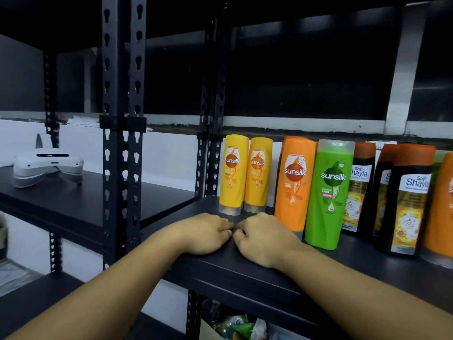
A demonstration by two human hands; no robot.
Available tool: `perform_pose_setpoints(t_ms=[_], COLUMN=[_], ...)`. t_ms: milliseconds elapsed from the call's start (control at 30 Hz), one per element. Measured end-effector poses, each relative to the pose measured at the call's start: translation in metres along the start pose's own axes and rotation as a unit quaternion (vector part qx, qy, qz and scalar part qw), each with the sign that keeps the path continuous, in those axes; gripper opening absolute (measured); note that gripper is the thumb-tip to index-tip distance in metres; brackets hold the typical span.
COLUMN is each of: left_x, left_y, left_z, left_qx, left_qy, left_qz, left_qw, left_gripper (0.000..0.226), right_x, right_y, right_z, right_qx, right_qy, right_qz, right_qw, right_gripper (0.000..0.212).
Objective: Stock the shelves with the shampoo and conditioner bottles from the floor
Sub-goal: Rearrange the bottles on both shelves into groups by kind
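Note:
Two yellow Sunsilk bottles [233,174] stand side by side at the left end of the black shelf [245,271]. Right of them stand an orange Sunsilk bottle [294,182], a green Sunsilk bottle [329,195] and black Safi Shayla bottles [408,207] with orange caps. Another orange bottle [441,209] is cut off at the right edge. My left hand [204,233] and my right hand [263,238] rest knuckles-up on the shelf just in front of the yellow bottles, fingers curled, fingertips nearly touching. Neither hand holds anything.
A black perforated upright post [121,133] stands left of my hands. On the neighbouring shelf to the left lies a white headset-like device [47,168]. Below the shelf, packaged goods [235,325] show. The shelf above is dark.

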State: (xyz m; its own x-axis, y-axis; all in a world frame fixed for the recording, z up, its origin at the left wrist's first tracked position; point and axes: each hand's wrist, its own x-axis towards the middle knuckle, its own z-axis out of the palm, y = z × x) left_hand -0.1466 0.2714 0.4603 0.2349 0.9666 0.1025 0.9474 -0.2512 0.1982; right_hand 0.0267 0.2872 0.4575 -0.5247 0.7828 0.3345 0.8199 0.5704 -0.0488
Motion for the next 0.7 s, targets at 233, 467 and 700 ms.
perform_pose_setpoints(t_ms=[233,467,700], left_x=[-0.011,-0.034,-0.046], left_y=[0.001,0.013,0.072], left_z=[0.0,-0.002,0.017], left_qx=[-0.035,-0.072,-0.027], left_qy=[0.051,0.114,0.032], left_qz=[-0.03,-0.003,0.078], left_qw=[0.998,0.991,0.996], left_gripper=[0.044,0.026,0.044], right_x=[-0.047,-0.13,-0.189], right_y=[0.008,0.04,0.073], right_z=[-0.023,-0.043,-0.064], right_qx=[0.043,0.036,0.019], right_qy=[-0.174,-0.165,-0.167], right_qz=[-0.034,-0.014,0.032], right_qw=[0.983,0.986,0.985], right_gripper=[0.057,0.058,0.056])
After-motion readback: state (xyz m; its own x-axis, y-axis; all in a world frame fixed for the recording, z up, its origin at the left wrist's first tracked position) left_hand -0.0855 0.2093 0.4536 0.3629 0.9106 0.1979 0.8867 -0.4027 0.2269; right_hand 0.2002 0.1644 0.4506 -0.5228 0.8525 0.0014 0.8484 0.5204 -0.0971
